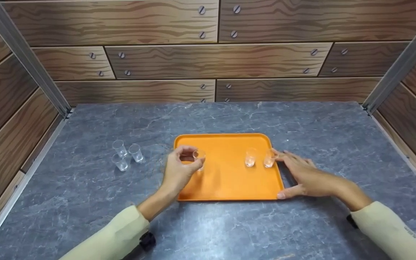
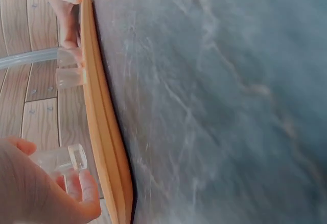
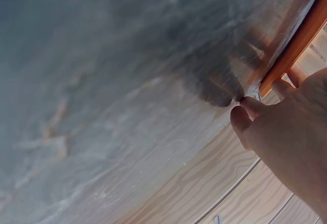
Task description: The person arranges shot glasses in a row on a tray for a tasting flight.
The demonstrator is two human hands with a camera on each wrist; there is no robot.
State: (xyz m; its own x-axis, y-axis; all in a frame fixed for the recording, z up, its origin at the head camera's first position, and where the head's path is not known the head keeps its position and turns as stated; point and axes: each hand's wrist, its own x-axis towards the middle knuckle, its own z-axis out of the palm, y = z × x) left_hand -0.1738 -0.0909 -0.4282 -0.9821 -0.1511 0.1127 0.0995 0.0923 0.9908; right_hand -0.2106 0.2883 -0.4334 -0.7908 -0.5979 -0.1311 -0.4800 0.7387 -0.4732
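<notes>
An orange tray (image 1: 226, 184) lies flat on the grey marbled tabletop. Over its left part my left hand (image 1: 181, 168) pinches a small clear shot glass (image 1: 199, 156) between thumb and fingers. The left wrist view has that glass (image 2: 56, 160) tilted on its side in that camera's picture, its thick base just off the tray. Two more glasses, an inner one (image 1: 250, 157) and an outer one (image 1: 268, 159), stand near the tray's right side. My right hand (image 1: 302, 175) rests spread along the right edge, thumb at the front corner, index fingertip beside the outer glass.
Left of the tray, three clear shot glasses stand grouped on the tabletop: a back one (image 1: 120, 148), a front one (image 1: 120, 163) and a right one (image 1: 136, 153). Wood-patterned walls (image 1: 215, 61) with metal corner posts (image 1: 397, 61) enclose the back and sides.
</notes>
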